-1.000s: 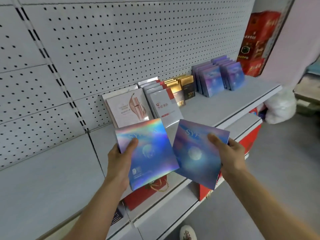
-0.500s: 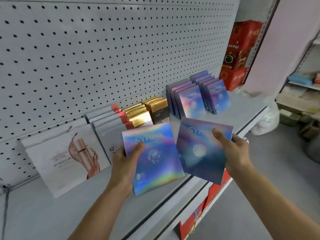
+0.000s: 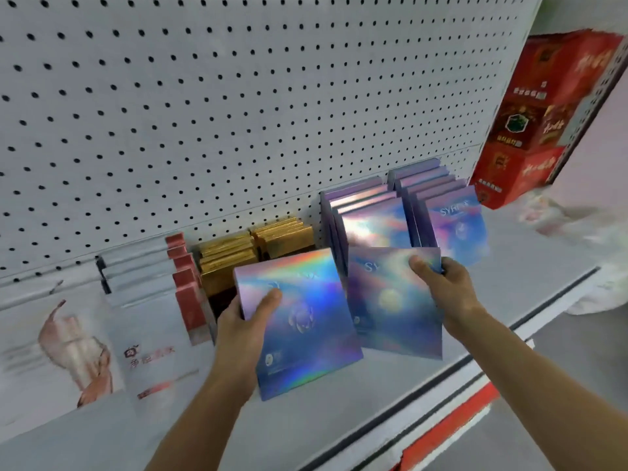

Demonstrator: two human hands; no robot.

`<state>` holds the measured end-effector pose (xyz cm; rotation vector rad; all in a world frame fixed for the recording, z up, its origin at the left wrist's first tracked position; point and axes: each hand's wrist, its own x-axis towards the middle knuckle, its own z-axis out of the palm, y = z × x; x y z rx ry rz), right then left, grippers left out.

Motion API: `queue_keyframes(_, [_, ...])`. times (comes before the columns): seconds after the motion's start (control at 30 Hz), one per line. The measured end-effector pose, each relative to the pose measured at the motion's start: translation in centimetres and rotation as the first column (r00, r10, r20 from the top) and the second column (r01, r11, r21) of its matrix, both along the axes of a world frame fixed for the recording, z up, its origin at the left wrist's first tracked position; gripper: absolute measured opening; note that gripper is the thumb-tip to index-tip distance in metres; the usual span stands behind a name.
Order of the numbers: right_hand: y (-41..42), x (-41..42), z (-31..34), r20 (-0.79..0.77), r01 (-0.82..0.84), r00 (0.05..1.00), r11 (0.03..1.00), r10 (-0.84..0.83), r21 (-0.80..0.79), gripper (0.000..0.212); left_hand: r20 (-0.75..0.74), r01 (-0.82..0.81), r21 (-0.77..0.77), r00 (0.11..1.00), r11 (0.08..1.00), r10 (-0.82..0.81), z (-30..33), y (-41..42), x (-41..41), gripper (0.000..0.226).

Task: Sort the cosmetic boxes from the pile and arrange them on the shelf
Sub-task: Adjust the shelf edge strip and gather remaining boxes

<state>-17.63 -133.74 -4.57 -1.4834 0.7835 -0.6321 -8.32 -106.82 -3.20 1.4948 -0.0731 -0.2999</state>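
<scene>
Left to right: white boxes (image 3: 68, 338), red-edged boxes (image 3: 185, 283), gold boxes (image 3: 231, 256) stand on shelf (image 3: 339, 419). Left hand (image 3: 244, 321) grips shiny box (image 3: 299, 321); right hand (image 3: 445, 290) grips second shiny box (image 3: 394, 300). Both now closer to matching purple rows (image 3: 407, 212) than a second ago; placing looks next.
</scene>
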Motion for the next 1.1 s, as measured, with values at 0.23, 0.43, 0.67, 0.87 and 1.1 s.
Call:
queue_keyframes(0.23, [-8.2, 4.2, -0.2, -0.083, -0.286, 0.958, 0.941, 0.275, -0.181, 0.030, -0.113, -0.156, -0.053, 0.982, 0.986, 0.150, -0.1, -7.1, -2.4, 0.021])
queue_keyframes(0.43, [-11.4, 7.4, 0.5, -0.186, -0.502, 0.865, 0.818, 0.467, -0.281, 0.056, -0.111, -0.320, -0.055, 0.943, 0.946, 0.313, 0.1, -11.2, -4.5, 0.019])
queue_keyframes(0.67, [-12.2, 8.6, 0.5, -0.247, -0.506, 0.862, 0.742, 0.442, -0.440, 0.034, -0.095, -0.385, -0.038, 0.920, 0.922, 0.380, 0.5, -13.0, -5.7, 0.027])
queue_keyframes(0.87, [-12.1, 9.1, 0.0, -0.292, -0.440, 0.898, 0.654, 0.329, -0.615, 0.059, -0.101, -0.380, -0.075, 0.923, 0.922, 0.372, 1.2, -13.4, -6.2, 0.029])
queue_keyframes(1.1, [-11.9, 8.8, 0.5, -0.200, -0.328, 0.938, 0.542, 0.282, -0.774, 0.058, -0.095, -0.352, -0.099, 0.934, 0.931, 0.344, 1.0, -14.5, -6.2, 0.035])
